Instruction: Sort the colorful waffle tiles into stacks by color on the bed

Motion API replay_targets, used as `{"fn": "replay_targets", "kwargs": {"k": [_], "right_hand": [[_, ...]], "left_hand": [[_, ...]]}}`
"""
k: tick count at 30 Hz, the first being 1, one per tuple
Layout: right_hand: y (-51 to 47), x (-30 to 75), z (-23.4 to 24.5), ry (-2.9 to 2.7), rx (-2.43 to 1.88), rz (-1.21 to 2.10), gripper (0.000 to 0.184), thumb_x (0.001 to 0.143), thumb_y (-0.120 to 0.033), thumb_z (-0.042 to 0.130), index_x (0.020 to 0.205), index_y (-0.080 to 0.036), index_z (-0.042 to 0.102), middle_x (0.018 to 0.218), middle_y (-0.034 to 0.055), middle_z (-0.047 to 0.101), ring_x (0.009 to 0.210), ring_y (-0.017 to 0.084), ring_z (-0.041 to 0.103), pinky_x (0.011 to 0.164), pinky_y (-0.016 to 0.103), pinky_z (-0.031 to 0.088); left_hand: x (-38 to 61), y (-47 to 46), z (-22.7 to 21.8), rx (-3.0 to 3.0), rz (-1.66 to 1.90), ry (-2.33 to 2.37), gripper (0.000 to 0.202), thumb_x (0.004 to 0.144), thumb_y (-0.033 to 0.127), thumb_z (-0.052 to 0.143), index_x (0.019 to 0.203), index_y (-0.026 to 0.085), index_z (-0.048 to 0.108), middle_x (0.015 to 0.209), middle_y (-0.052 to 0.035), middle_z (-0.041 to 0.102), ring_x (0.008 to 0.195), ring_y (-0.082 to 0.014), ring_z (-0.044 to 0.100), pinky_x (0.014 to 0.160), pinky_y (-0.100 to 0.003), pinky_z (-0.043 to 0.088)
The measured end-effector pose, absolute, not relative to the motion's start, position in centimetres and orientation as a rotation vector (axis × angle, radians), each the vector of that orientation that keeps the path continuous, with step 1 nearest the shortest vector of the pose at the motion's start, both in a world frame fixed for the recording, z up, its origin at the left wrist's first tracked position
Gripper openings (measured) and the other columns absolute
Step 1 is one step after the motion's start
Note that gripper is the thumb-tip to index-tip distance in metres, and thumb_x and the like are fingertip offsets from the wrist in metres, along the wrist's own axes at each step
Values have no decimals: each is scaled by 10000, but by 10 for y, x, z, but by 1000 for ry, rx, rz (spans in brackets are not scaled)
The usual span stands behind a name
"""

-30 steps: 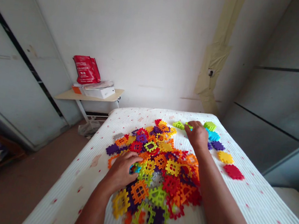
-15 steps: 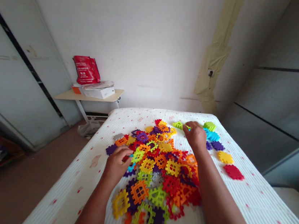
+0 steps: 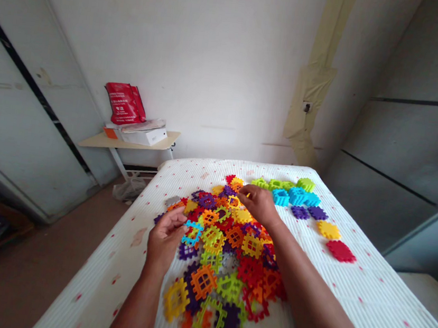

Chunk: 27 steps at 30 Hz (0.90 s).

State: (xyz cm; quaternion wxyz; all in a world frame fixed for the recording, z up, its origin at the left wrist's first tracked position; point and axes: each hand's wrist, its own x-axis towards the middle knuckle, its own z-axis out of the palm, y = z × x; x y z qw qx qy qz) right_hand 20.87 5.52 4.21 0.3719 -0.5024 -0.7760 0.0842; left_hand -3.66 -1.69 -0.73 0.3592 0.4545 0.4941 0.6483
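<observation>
A large pile of colourful plastic interlocking building blocks [image 3: 234, 235], with notched edges, lies in the middle of a white quilted bedspread [image 3: 108, 283]. At the pile's left side, my left hand [image 3: 167, 229] is closed, pinching the edge of a light-blue frame-shaped block [image 3: 193, 233]. My right hand [image 3: 260, 203] reaches over the far part of the pile, fingers bent down and pressed together; what lies between its fingertips is hidden. Right of it, blocks are grouped by colour: green blocks [image 3: 305, 184], blue blocks [image 3: 297, 196], purple blocks [image 3: 318, 213], a yellow block [image 3: 329, 230] and a red block [image 3: 341, 251].
Behind the bed's far left corner, a small table [image 3: 98, 140] bears a white box [image 3: 148, 135] and a red bag [image 3: 124, 103]. A clear plastic bag [image 3: 130, 190] is below it. A white wall [image 3: 222, 68] closes the far side; grey cabinets [image 3: 414, 135] stand at right.
My right hand has moved left from the green row to the pile, leaving a green block in that row. My left hand has lifted slightly, and the light-blue block now shows fully.
</observation>
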Motion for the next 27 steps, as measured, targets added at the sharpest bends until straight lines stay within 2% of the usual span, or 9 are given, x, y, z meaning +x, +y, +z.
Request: {"fn": "replay_targets", "kwargs": {"k": [5, 9, 12, 15, 20, 27], "right_hand": [[38, 173, 36, -2132, -987, 679, 120, 812, -219, 551, 779, -165, 653, 721, 2, 634, 639, 103, 554, 599, 210, 391], [26, 152, 25, -2079, -829, 1264, 237, 834, -395, 550, 819, -170, 623, 691, -10, 594, 536, 91, 551, 502, 200, 411], [19, 139, 20, -1924, -791, 1598, 353, 777, -531, 593, 825, -181, 589, 721, -12, 603, 501, 83, 566, 423, 176, 395], [16, 131, 18, -1777, -809, 1733, 411, 710, -566, 652, 823, -176, 589, 689, -25, 603, 500, 73, 577, 396, 147, 379], [19, 130, 19, -1565, -895, 1896, 421, 649, -514, 729, 836, -160, 595, 679, -23, 625, 514, 67, 588, 407, 138, 419], [25, 138, 24, -1439, -927, 1922, 343, 651, -428, 758, 797, -161, 600, 608, -34, 610, 521, 65, 585, 459, 159, 490]], "left_hand": [[-34, -19, -7, 1162, 1752, 1244, 418, 598, 203, 724, 1008, 170, 650, 752, 25, 594, 670, -79, 550, 631, -173, 458], [-35, -19, -10, 1137, 1857, 1274, 448, 601, 218, 741, 1039, 190, 650, 814, 9, 624, 723, -94, 581, 661, -186, 479], [-36, -19, -12, 1103, 1878, 1260, 420, 605, 231, 750, 1012, 186, 659, 835, -4, 640, 738, -102, 594, 664, -192, 486], [-35, -19, -15, 1089, 1874, 1252, 400, 608, 238, 755, 993, 179, 661, 832, -9, 649, 734, -104, 603, 670, -196, 493], [-30, -24, -14, 1180, 1880, 1258, 377, 630, 245, 744, 992, 185, 655, 830, -5, 653, 743, -110, 615, 685, -203, 504], [-24, -32, -6, 1335, 1848, 1293, 325, 692, 254, 693, 1003, 178, 635, 878, -33, 660, 813, -162, 637, 775, -283, 515]]}}
